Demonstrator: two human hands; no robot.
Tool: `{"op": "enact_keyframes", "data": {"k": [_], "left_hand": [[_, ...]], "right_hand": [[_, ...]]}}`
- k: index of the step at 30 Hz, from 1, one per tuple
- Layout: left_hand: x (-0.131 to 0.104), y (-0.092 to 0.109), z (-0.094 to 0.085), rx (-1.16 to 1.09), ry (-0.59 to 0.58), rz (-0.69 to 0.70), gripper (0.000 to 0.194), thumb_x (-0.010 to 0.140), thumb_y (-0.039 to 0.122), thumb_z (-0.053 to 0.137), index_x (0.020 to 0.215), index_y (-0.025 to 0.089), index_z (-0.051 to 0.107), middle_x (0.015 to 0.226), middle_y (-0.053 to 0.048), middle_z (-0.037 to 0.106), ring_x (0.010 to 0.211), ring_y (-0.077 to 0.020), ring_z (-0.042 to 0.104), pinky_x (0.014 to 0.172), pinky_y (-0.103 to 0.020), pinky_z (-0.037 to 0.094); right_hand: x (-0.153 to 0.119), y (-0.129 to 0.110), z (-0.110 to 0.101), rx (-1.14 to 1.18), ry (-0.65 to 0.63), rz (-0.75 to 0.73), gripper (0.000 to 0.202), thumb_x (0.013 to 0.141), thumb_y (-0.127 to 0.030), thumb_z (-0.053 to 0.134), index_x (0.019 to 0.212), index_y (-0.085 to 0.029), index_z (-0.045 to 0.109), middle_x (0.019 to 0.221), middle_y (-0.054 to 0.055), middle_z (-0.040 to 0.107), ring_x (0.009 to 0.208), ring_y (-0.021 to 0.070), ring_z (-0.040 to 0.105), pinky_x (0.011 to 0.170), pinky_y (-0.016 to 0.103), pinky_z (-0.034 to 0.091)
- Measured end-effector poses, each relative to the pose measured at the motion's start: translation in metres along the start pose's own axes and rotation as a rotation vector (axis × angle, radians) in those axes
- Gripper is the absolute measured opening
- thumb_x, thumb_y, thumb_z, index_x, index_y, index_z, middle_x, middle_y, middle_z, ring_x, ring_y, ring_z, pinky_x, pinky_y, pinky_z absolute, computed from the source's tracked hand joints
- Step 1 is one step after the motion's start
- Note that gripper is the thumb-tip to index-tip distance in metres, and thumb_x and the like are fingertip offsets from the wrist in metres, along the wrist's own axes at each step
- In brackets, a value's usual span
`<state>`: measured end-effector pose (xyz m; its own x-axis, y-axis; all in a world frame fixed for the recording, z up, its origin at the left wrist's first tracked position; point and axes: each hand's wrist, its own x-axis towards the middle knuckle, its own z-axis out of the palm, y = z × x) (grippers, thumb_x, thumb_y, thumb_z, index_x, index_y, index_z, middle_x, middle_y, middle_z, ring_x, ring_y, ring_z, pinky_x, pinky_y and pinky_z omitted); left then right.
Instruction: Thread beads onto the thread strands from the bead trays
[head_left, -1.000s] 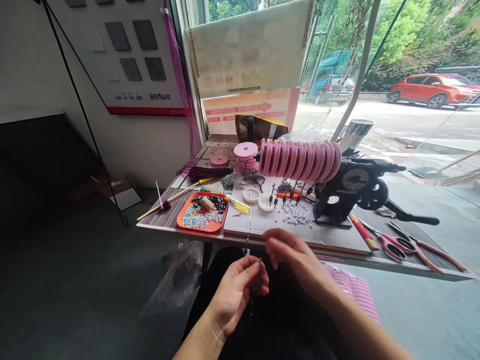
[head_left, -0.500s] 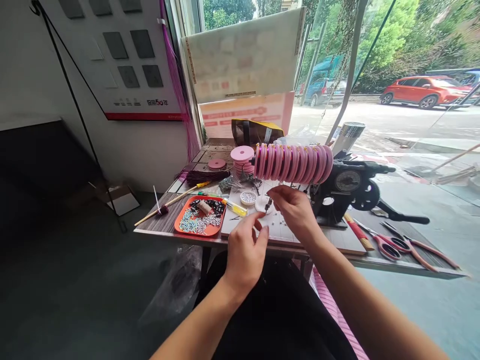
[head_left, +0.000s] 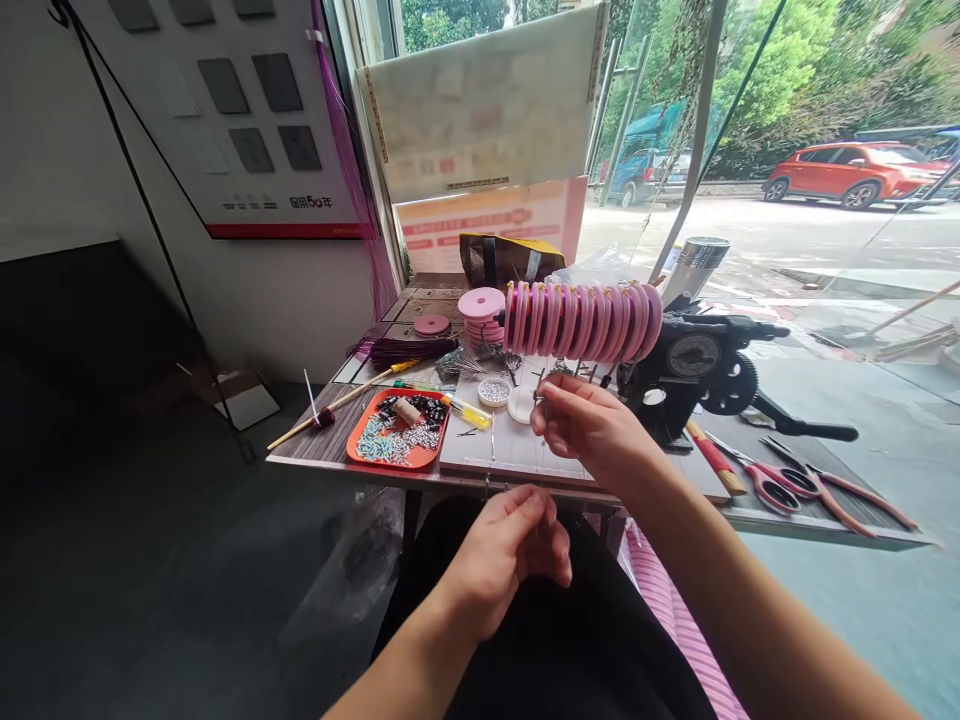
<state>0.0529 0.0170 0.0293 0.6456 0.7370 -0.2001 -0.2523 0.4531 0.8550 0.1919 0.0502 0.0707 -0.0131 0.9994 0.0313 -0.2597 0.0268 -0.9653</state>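
My right hand [head_left: 581,422] is closed in a pinch in front of the pink spools, above the white board [head_left: 480,455]. A tiny dark piece [head_left: 537,396] shows at its fingertips, too small to name. Lower and nearer to me, my left hand [head_left: 506,555] hangs over my lap just off the table's front edge, its fingers curled together. Whatever it holds, if anything, is hidden. A thin strand with a small bit on it shows just beyond its fingers. Behind my right hand stands a hand-cranked winder [head_left: 697,365] carrying a row of pink spools [head_left: 585,322].
An orange tray [head_left: 356,455] with beads and small parts lies left, near a small white dish [head_left: 494,391] and a yellow-handled tool [head_left: 471,413]. Scissors [head_left: 776,492] and pliers [head_left: 847,505] lie right. Stacked pink spools [head_left: 481,303] stand behind.
My left hand has dropped down and towards me, away from my right hand and off the board. My right hand has stayed nearly in place, still pinched.
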Motion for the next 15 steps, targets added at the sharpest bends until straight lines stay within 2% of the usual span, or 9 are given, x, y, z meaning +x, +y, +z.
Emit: {"op": "enact_keyframes", "data": {"k": [6, 15], "left_hand": [[-0.026, -0.024, -0.014, -0.167, 0.015, -0.164, 0.025, 0.077, 0.038, 0.058, 0.069, 0.016, 0.051, 0.046, 0.003, 0.052, 0.038, -0.0082, 0.046, 0.045, -0.022, 0.038], [-0.039, -0.039, -0.020, -0.212, 0.073, -0.220, 0.026, 0.075, 0.038, 0.061, 0.068, 0.015, 0.052, 0.045, 0.001, 0.055, 0.036, -0.0084, 0.048, 0.043, -0.021, 0.039]], "right_hand": [[-0.002, 0.002, -0.004, 0.068, -0.008, 0.014, 0.034, 0.067, -0.043, 0.066, 0.076, -0.020, 0.043, 0.053, -0.004, 0.056, 0.037, 0.0069, 0.042, 0.037, 0.019, 0.023], [0.000, 0.004, -0.003, 0.067, 0.011, 0.016, 0.035, 0.065, -0.042, 0.068, 0.076, -0.020, 0.043, 0.052, -0.004, 0.055, 0.037, 0.0072, 0.042, 0.037, 0.020, 0.024]]}}
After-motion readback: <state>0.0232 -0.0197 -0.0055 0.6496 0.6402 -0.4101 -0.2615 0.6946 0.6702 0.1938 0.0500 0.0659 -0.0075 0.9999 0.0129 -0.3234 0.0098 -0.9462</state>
